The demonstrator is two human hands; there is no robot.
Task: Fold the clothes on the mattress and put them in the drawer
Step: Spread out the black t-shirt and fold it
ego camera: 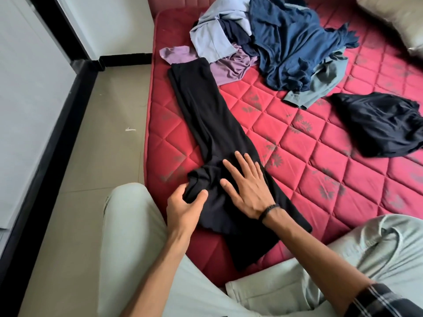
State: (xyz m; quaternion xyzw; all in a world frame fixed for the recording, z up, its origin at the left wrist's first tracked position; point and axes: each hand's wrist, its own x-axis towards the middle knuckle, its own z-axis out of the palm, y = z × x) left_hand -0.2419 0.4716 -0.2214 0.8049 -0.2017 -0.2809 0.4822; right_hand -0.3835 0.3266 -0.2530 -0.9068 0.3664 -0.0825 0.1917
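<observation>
A long black garment (206, 115) lies stretched along the left side of the red quilted mattress (297, 156), reaching from near my knees to the pile at the far end. My left hand (185, 209) grips a bunched fold of it at its near left edge. Flat on the cloth just to the right, my right hand (247, 186) presses it down with fingers spread. A heap of unfolded clothes (281, 42) in pale blue, navy, purple and grey-green sits at the far end. No drawer is in view.
Another crumpled black garment (377, 124) lies at the right of the mattress. A pillow (398, 17) rests at the far right corner. Beige tiled floor (103, 133) runs along the mattress's left side up to a white wall with a black skirting. My knees in pale trousers frame the near edge.
</observation>
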